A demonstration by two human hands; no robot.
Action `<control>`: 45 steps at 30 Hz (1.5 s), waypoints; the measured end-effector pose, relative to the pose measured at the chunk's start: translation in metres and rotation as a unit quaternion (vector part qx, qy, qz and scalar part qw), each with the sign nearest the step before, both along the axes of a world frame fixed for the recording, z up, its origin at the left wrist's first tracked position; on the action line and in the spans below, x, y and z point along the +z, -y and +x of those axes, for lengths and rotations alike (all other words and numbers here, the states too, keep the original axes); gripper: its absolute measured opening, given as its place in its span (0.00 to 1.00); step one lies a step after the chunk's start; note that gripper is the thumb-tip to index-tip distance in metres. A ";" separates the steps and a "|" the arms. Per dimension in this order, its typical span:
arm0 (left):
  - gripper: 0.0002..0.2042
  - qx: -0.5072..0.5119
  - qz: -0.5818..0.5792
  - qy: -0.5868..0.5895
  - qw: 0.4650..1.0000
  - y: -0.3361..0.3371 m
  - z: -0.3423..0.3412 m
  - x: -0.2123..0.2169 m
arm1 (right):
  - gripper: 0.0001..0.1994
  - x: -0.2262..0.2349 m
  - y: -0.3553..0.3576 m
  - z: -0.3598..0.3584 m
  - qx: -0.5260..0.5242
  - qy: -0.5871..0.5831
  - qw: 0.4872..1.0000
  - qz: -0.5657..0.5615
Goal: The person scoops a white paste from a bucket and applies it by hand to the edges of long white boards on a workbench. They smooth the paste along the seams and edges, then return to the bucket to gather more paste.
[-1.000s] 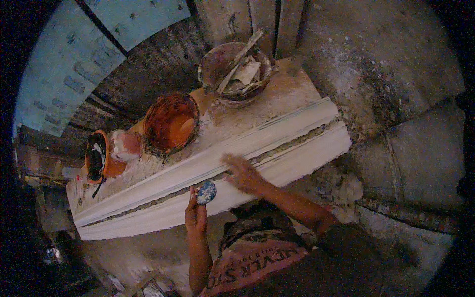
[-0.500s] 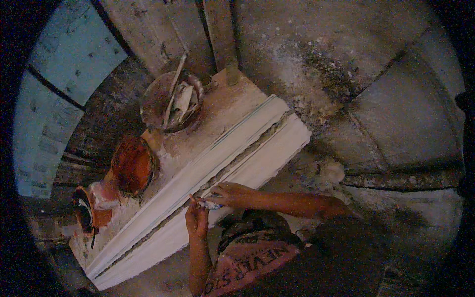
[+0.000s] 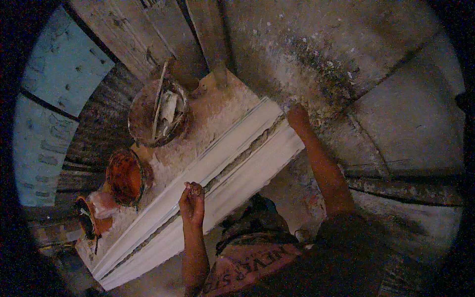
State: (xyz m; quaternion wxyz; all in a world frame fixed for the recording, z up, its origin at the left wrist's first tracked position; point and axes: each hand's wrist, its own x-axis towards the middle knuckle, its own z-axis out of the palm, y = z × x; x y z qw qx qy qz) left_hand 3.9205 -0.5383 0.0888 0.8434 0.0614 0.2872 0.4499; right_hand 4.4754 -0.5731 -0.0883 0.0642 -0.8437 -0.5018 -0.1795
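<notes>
Two long white moulded strips, like plaster cornice (image 3: 232, 143), lie side by side at a slant on the board, with a rough dark gap between them. My left hand (image 3: 192, 204) is over the middle of the strips, its fingers curled together; what they pinch, if anything, is too small to make out. My right hand (image 3: 298, 119) is at the strips' far right end, closed; its fingertips are dark and hidden, so whatever they hold cannot be seen.
A dusty board (image 3: 217, 106) carries the strips. On its left side stand a round basin (image 3: 141, 116) with a stick and white pieces inside, an orange bucket (image 3: 126, 178) and a smaller orange container (image 3: 101, 225). Dirt and white crumbs (image 3: 326, 64) litter the floor beyond.
My hands were together over the strips' middle with something small and whitish between them. The right has moved away to the far right end; the left has risen slightly. The view has shifted a little.
</notes>
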 end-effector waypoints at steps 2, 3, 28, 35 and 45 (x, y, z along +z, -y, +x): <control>0.03 0.027 -0.016 0.016 0.999 0.004 -0.007 0.004 | 0.13 -0.021 -0.003 -0.012 0.036 0.082 0.993 -0.075; 0.02 0.041 -0.015 -0.017 0.999 0.006 -0.013 0.006 | 0.12 -0.026 -0.005 -0.019 0.057 0.122 0.985 -0.111; 0.05 0.261 -0.169 0.077 0.947 0.076 -0.330 -0.014 | 0.07 0.071 0.011 -0.559 0.084 -0.301 0.941 -0.130; 0.04 0.221 -0.157 0.069 0.960 0.079 -0.398 -0.019 | 0.23 0.064 -0.005 -0.676 0.217 -0.505 0.828 -0.108; 0.21 0.127 -0.165 0.014 0.978 0.058 -0.327 -0.006 | 0.27 0.170 0.021 -0.699 0.390 -0.481 0.773 -0.140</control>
